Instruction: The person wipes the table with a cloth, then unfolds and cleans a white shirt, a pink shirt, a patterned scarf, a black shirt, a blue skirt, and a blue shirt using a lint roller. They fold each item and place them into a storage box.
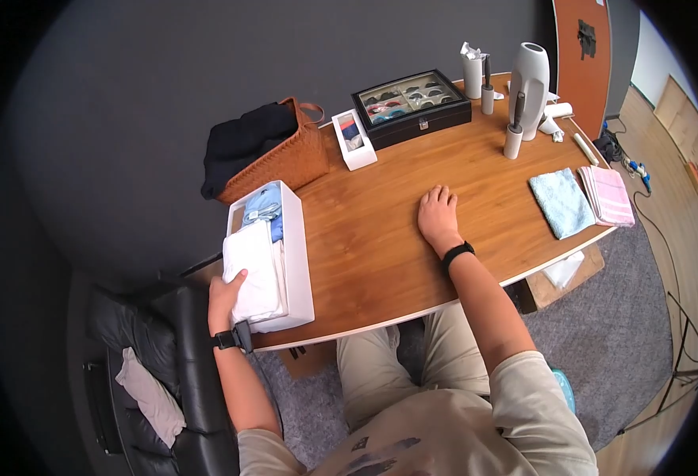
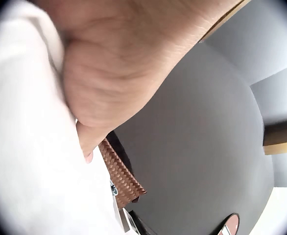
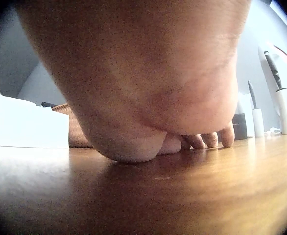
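My left hand [image 1: 223,300] is at the outer side of a white folded cloth [image 1: 252,270], its thumb on the top and the other fingers hidden beyond the edge. In the left wrist view the palm lies close against the white fabric. The cloth lies in the near part of a white box [image 1: 299,274], beside folded blue clothes [image 1: 263,205]. My right hand [image 1: 439,216] rests palm down on the wooden table [image 1: 365,246], fingers loosely bent and nothing held. In the right wrist view its fingertips [image 3: 212,140] touch the tabletop.
Behind the box stands a brown woven basket [image 1: 285,155] with black fabric. A small white box [image 1: 358,155] and a black glasses case [image 1: 412,127] stand at the back. Blue [image 1: 561,204] and pink towels [image 1: 609,196] lie right, below lint rollers [image 1: 513,143] and a white bottle-shaped object [image 1: 531,87].
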Action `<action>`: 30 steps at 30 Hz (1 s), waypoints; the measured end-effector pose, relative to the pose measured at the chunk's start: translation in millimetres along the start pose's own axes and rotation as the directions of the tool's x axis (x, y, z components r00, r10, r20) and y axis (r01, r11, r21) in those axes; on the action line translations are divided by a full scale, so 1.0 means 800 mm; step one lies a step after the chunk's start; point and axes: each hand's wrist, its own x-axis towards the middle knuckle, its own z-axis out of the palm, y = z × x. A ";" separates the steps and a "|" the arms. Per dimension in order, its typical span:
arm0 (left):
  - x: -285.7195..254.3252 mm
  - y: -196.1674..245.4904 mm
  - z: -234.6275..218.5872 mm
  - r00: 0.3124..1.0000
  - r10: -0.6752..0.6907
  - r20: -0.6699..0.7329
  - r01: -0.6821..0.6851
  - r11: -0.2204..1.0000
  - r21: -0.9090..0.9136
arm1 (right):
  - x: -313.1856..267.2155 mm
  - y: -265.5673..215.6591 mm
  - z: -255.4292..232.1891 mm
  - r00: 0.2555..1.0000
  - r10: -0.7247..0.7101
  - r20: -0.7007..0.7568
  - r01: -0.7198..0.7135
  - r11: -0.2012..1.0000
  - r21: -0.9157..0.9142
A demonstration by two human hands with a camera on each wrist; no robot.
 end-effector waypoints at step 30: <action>-0.293 0.140 0.230 0.683 0.383 0.621 0.647 0.077 -0.759 | -0.240 0.010 -0.209 0.864 -0.488 0.128 -0.301 -0.295 0.907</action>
